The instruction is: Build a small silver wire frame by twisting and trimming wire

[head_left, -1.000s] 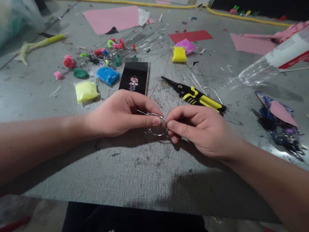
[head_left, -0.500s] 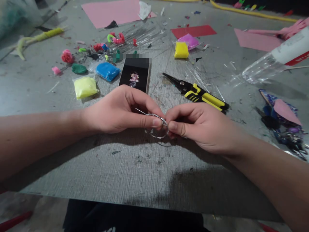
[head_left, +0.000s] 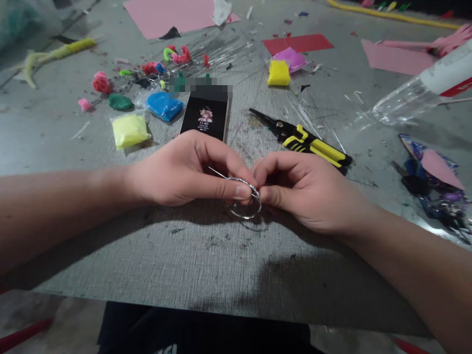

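A ring of twisted silver wire is held above the near part of the table. Thumb and forefinger of my left hand pinch its upper edge, and a straight wire end sticks out up and to the left past the thumb. My right hand is closed at the ring's right side, its thumb and forefinger pinched against the wire there; the exact spot is hidden by the fingers. Just behind my right hand lie the black and yellow pliers. A phone with a lit screen lies behind my left hand.
Packets of yellow and blue clay lie left of the phone, near small coloured clay pieces and thin wires. A plastic bottle lies at the right. Farther back are pink paper and red paper.
The wire ring has shifted slightly right and down, tilting a little more upright. My left thumb has moved slightly right with it. Both hands keep their pinch.
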### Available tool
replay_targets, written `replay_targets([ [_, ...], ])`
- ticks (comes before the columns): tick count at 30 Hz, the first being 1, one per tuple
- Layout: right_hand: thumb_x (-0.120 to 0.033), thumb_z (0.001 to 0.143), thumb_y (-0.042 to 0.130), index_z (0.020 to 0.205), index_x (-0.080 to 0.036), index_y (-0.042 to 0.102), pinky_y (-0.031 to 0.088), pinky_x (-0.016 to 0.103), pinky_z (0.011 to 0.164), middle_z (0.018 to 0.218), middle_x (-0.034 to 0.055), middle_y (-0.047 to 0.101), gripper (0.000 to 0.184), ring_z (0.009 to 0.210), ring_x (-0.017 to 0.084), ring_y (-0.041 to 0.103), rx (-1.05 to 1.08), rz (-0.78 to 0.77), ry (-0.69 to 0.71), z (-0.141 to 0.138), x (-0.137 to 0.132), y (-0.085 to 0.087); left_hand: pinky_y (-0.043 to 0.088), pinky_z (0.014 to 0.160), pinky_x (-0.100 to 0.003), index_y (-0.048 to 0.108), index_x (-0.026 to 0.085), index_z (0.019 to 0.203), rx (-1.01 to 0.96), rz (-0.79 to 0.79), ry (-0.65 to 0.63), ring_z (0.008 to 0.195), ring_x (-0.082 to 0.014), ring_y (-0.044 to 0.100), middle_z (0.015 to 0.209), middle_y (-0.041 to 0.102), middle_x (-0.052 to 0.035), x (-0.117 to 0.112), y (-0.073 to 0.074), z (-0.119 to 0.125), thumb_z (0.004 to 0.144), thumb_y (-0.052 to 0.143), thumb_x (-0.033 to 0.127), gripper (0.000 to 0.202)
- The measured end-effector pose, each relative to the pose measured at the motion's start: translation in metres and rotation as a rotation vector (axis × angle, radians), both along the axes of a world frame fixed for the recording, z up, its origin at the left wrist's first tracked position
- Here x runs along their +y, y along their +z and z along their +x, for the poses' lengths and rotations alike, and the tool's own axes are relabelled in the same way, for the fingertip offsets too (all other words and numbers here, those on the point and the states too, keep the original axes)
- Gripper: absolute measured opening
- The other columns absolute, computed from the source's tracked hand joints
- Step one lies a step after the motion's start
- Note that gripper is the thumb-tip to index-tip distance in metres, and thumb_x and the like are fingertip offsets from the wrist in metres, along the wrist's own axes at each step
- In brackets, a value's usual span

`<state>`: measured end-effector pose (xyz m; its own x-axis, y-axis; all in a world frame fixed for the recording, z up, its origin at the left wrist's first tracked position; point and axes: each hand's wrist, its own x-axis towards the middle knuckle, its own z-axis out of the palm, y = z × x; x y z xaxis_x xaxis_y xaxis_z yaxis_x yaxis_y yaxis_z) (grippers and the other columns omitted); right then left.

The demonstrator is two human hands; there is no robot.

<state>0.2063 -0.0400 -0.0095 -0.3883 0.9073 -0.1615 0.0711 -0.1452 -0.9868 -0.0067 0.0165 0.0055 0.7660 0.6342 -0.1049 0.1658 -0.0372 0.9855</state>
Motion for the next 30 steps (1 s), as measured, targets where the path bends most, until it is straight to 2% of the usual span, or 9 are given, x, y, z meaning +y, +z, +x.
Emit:
replay_targets([
  [7,-0.050,0.072,0.086,0.082,-0.021,0.066,0.055,0.030,0.064,0.080,-0.0001,0.069,0.036,0.073,0.016,0.067,0.041,0.083,0.038,0.0000,0.0011,-0.0048,0.059,0.056,-0.019,0.083,0.028,0.080,0.009,-0.055,-0.053,0.061,-0.0159,0.075,0.071,0.080,0.0011,-0.0039,-0.0002,0.0002,0.076,0.081,0.014,0.015],
  [13,-0.044,0.067,0.091,0.088,-0.022,0.065,0.056,0.028,0.063,0.081,-0.0016,0.069,0.041,0.071,0.014,0.067,0.068,0.097,0.006,0.0008,0.0010,-0.0093,0.062,0.059,-0.024,0.083,0.028,0.079,0.033,-0.075,-0.060,0.064,-0.0183,0.076,0.072,0.080,0.0002,-0.0065,0.0000,-0.0004,0.075,0.083,0.017,0.012],
  [19,-0.038,0.062,0.095,0.077,-0.020,0.066,0.054,0.026,0.056,0.073,-0.0022,0.067,0.037,0.064,0.013,0.064,0.014,0.101,-0.075,0.0006,-0.0030,-0.0078,0.061,0.062,-0.022,0.083,0.028,0.081,0.024,-0.038,-0.068,0.069,-0.0177,0.078,0.078,0.081,-0.0004,-0.0075,-0.0001,-0.0014,0.076,0.080,0.011,0.018],
  [24,-0.037,0.064,0.094,0.067,-0.020,0.071,0.051,0.027,0.054,0.068,0.0001,0.071,0.028,0.061,0.014,0.064,0.012,0.103,-0.058,-0.0008,-0.0049,-0.0057,0.058,0.062,-0.018,0.082,0.029,0.082,0.017,-0.030,-0.083,0.072,-0.0157,0.078,0.080,0.082,0.0015,-0.0072,0.0001,-0.0011,0.076,0.079,0.009,0.021],
  [30,-0.037,0.065,0.094,0.064,-0.020,0.071,0.051,0.028,0.056,0.067,0.0004,0.071,0.028,0.062,0.014,0.065,0.049,0.109,-0.013,-0.0023,-0.0041,-0.0038,0.058,0.062,-0.019,0.082,0.027,0.083,0.022,-0.018,-0.125,0.071,-0.0170,0.078,0.080,0.081,0.0001,-0.0072,0.0005,-0.0017,0.076,0.080,0.010,0.019],
])
